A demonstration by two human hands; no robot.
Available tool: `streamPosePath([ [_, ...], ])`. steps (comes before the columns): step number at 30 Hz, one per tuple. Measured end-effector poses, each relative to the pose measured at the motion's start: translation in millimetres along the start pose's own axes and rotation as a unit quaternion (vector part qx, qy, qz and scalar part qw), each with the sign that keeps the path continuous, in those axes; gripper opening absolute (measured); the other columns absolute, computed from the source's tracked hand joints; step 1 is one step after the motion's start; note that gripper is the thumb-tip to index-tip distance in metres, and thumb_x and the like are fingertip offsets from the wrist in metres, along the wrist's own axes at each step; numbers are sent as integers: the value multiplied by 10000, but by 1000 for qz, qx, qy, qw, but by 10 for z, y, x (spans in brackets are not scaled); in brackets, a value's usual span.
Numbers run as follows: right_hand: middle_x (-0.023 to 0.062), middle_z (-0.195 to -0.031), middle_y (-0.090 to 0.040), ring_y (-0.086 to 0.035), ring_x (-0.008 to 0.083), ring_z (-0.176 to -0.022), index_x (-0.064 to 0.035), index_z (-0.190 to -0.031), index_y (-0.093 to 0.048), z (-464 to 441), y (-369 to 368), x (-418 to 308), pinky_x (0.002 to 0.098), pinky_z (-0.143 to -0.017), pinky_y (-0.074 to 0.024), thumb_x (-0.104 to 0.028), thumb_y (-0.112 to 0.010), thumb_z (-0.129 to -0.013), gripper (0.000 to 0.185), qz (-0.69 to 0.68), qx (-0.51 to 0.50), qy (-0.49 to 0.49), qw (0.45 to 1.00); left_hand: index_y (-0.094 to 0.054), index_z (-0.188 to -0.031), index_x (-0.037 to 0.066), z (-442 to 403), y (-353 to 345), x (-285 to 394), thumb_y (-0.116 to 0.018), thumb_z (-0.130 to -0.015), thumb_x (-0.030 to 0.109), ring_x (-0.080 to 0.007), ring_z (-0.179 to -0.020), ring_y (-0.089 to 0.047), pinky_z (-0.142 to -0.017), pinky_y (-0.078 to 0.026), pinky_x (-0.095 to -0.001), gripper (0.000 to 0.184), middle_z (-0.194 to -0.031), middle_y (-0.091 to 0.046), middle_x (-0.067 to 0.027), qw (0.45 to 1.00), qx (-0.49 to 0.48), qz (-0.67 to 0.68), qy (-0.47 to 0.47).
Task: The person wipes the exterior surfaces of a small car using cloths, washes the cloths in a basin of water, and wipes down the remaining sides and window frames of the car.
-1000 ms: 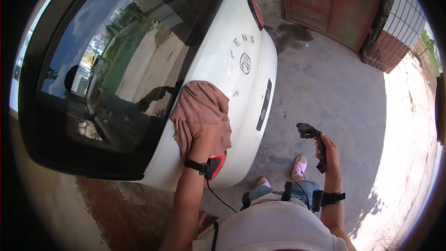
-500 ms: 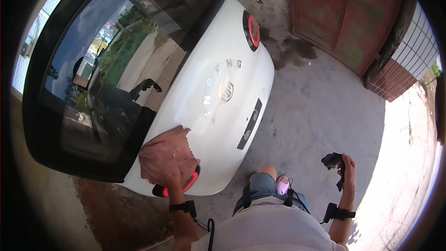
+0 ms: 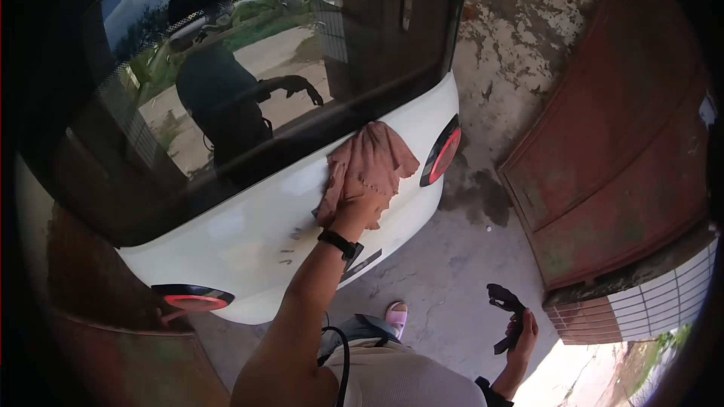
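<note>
My left hand (image 3: 367, 207) presses a reddish-brown cloth (image 3: 373, 160) against the white tailgate of a car (image 3: 249, 230), just below the rear window. The cloth partly covers the fingers and hides most of the raised lettering and the badge. To the right, my right hand (image 3: 523, 334) is held low, away from the car. Its fingers are closed round a limp black strap-like thing (image 3: 507, 299), whose exact kind I cannot make out.
The dark rear window (image 3: 241, 68) reflects a person in a cap. Red tail lights (image 3: 443, 154) sit at both sides of the tailgate. A reddish metal door (image 3: 603, 158) and a peeling wall (image 3: 520, 38) stand at the right. Below lies concrete floor (image 3: 452, 256).
My left hand and the cloth have moved from beside the left tail light across the tailgate towards the right one. The view has turned. My right hand still holds the black thing.
</note>
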State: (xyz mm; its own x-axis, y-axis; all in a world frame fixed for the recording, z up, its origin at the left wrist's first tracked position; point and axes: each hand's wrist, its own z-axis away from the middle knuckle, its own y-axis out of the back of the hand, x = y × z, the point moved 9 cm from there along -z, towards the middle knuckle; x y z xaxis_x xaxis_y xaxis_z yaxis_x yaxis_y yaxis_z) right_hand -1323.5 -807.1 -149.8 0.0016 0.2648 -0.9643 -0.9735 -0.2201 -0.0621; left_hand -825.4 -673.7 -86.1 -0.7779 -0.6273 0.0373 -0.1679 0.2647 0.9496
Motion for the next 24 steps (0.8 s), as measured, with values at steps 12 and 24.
streamPosePath([
  [12,33,-740,-629,-535,104,-523,-75,-981,-638,-1274,262,46,239,-449,-414,-354,-596,-949,284,120,-28,-65,990,-287,-1445,75,1438,331,-1400,-527,-930,410,-238,-1357,-320,-1148,-220,-326,660,-1452,-368,-113,947,88,-161,264],
  [24,48,-753,-629,-562,107,-554,-40,-983,-634,-2596,-771,-194,247,-493,-451,-326,-571,-974,293,140,-201,-87,966,-584,-1145,-14,460,445,-261,-529,-930,254,-302,-1092,-551,-958,-428,-397,348,-1135,-615,-165,858,400,-38,320],
])
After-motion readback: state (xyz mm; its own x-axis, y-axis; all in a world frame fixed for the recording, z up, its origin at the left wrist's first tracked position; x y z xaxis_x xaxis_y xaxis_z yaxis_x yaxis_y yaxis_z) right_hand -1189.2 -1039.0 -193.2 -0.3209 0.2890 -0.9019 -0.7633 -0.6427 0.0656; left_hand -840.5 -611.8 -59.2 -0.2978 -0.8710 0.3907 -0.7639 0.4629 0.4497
